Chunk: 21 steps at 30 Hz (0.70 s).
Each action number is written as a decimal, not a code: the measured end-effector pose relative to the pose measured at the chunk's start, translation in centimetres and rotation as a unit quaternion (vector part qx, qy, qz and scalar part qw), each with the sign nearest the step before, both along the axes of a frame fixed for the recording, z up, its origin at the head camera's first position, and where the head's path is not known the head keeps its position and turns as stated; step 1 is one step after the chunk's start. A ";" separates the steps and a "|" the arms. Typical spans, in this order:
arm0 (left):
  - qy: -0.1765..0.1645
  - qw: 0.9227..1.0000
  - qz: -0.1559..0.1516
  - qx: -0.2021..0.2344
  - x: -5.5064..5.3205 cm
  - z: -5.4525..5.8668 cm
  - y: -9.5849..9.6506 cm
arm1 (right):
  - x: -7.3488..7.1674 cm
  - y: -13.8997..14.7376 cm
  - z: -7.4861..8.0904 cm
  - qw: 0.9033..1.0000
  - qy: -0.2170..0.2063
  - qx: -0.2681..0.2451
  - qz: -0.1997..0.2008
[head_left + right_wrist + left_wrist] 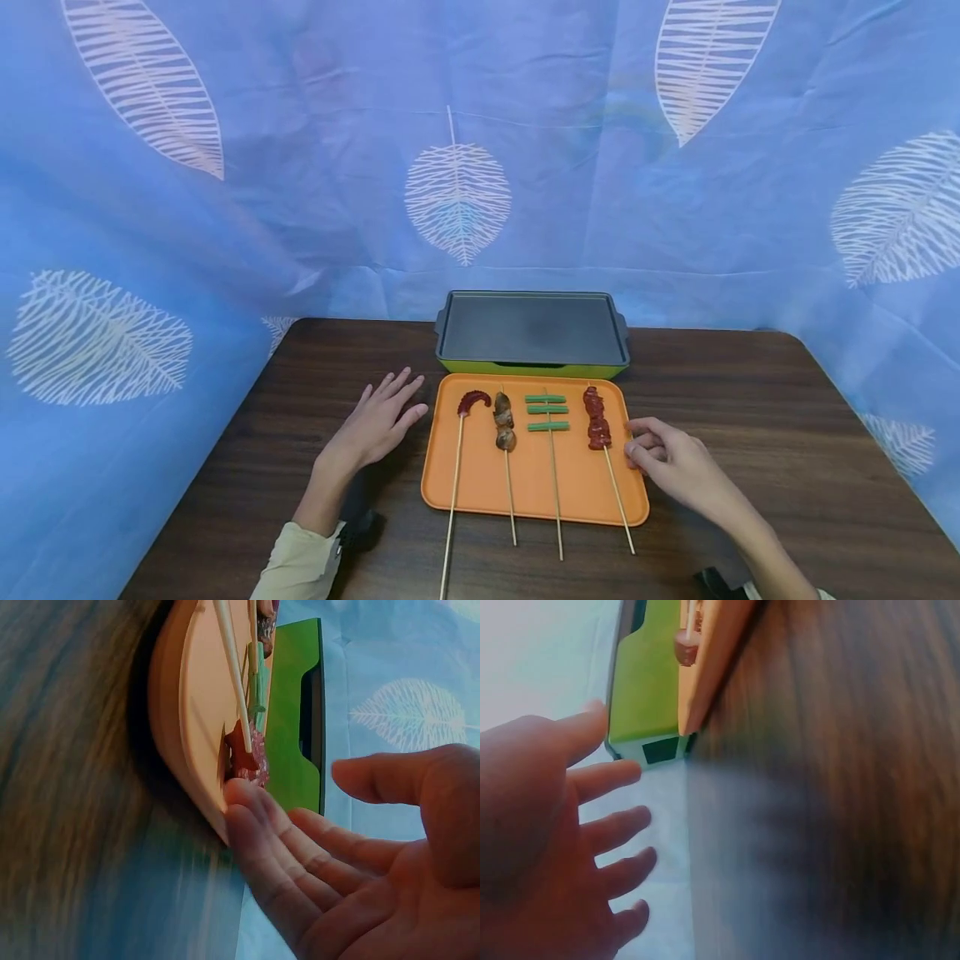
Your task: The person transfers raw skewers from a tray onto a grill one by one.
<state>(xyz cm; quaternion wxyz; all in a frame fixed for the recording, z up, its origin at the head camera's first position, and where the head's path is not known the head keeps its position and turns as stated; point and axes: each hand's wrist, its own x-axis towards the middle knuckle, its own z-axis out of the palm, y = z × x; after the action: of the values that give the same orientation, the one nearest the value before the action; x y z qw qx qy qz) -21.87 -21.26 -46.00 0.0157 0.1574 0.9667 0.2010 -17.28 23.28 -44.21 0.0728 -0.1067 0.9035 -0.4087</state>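
Observation:
An orange tray point(480, 492) lies on the table, bearing several skewers whose sticks jut past its near edge. From left to right they carry a dark red curled piece point(472, 401), brown lumps point(505, 422), green bars point(547, 409) and red meat-like chunks point(597, 419). My right hand point(678, 467) is at the tray's right rim, beside the red chunks. In the right wrist view its fingers point(281, 862) bend slightly at the rim, the thumb held apart. Left of the tray, my left hand point(375, 425) has its fingers spread and holds nothing.
A green grill point(525, 368) with a dark flat plate point(528, 325) on top stands right behind the tray. The dark wooden table point(750, 400) reaches back to a blue cloth point(555, 192) with white leaf prints, which hangs behind and along both sides.

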 end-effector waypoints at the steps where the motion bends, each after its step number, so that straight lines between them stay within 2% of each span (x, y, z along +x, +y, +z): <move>1: -0.010 1.000 0.000 0.003 0.0 0.1 0.1 | -0.1 -0.1 -0.1 1.000 -0.005 0.000 0.006; 5: -0.046 0.999 0.005 0.018 0.2 0.6 0.5 | -0.3 -0.4 -0.1 1.000 -0.019 0.001 0.013; 9: -0.075 0.997 0.006 0.035 0.4 0.8 0.7 | -0.1 -0.9 0.0 0.998 -0.052 -0.020 0.009; 12: -0.086 0.995 0.008 0.039 0.4 0.7 0.7 | 0.1 -1.1 -0.1 0.997 -0.072 -0.033 0.009; 18: -0.103 0.994 0.013 0.040 0.8 0.4 0.5 | 0.4 -1.3 -0.6 0.996 -0.079 -0.029 0.025; 21: -0.109 0.993 0.010 0.043 0.8 0.3 0.7 | 0.4 -1.3 -1.0 0.995 -0.084 -0.046 0.032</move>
<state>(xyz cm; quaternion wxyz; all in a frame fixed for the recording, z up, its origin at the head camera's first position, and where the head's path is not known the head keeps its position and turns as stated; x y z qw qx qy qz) -21.03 -20.55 -45.74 0.1120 0.1250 0.9512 0.2588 -16.84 22.02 -45.19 0.1563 -0.1037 0.8704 -0.4551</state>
